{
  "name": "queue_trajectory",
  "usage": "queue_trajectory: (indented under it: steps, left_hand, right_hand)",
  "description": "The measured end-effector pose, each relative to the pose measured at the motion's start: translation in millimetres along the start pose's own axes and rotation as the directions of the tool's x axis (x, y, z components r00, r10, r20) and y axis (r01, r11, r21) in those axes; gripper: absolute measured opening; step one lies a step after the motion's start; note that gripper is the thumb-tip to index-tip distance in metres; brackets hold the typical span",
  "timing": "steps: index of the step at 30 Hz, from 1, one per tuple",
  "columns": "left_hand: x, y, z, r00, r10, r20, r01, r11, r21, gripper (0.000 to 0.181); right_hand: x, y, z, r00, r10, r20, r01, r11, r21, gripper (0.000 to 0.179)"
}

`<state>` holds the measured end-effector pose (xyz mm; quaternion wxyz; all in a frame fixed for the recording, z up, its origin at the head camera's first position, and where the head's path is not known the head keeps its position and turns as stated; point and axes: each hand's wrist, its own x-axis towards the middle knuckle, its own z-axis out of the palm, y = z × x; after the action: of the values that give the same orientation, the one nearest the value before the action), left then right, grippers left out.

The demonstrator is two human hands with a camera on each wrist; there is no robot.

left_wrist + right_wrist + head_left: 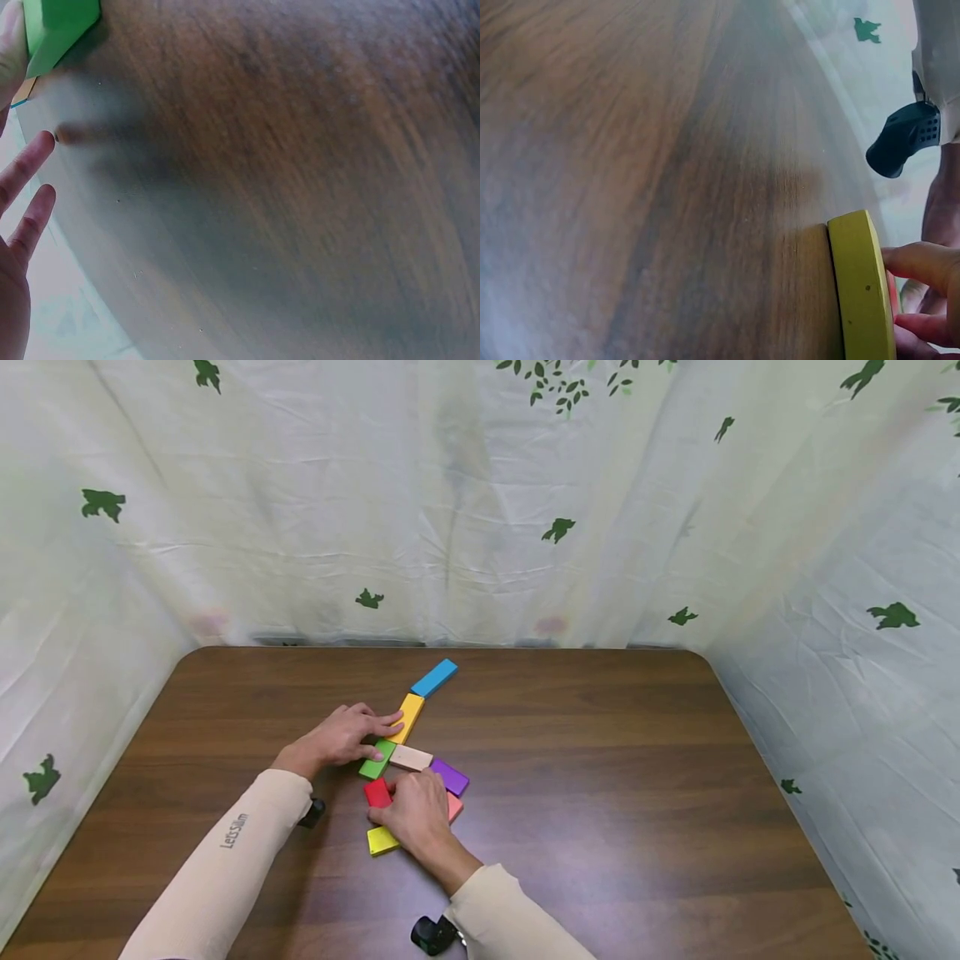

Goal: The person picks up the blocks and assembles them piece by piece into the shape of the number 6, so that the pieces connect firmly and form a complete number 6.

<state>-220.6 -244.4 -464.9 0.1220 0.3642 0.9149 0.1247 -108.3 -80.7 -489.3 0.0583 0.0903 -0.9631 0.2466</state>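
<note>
My left hand [345,737] has its fingers extended over the row of flat wooden blocks. Its fingertips rest on the orange-yellow block [409,717], and the thumb touches the green block [377,762]. With thumb and index finger, my right hand [422,814] pinches a red block [377,792] just below the green one. Beneath that hand, a salmon block [454,807] is partly hidden. A yellow block [382,841] lies nearest me, its right end covered by the hand; its side [861,285] fills the lower right of the right wrist view.
A blue block [434,677] continues the line at the far end. A pale wood block [411,757] and a purple block [450,776] lie to the right of the green one. Everything sits on a brown wooden table [600,777], with white curtains [487,485] around it.
</note>
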Motion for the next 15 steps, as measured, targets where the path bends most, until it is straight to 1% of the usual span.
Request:
queue_trajectory:
  steps: [7, 11, 15]
  left_hand:
    - [0.3, -2.1, 0.2, 1.0, 0.005, 0.004, -0.005, 1.0, -0.002, 0.062]
    - [0.4, -1.4, -1.2, 1.0, -0.005, 0.013, 0.005, 1.0, -0.008, 0.062]
    - [1.9, -1.4, -1.8, 1.0, -0.014, 0.02, 0.014, 1.0, -0.01, 0.063]
  right_hand:
    - [0.1, -2.6, 0.7, 1.0, 0.005, 0.01, -0.005, 1.0, 0.023, 0.02]
    - [0.4, -2.7, 0.5, 1.0, 0.008, 0.015, -0.009, 1.0, 0.026, 0.023]
    - [0.4, 3.7, -7.5, 1.0, -0.024, 0.007, 0.024, 0.998, 0.056, 0.029]
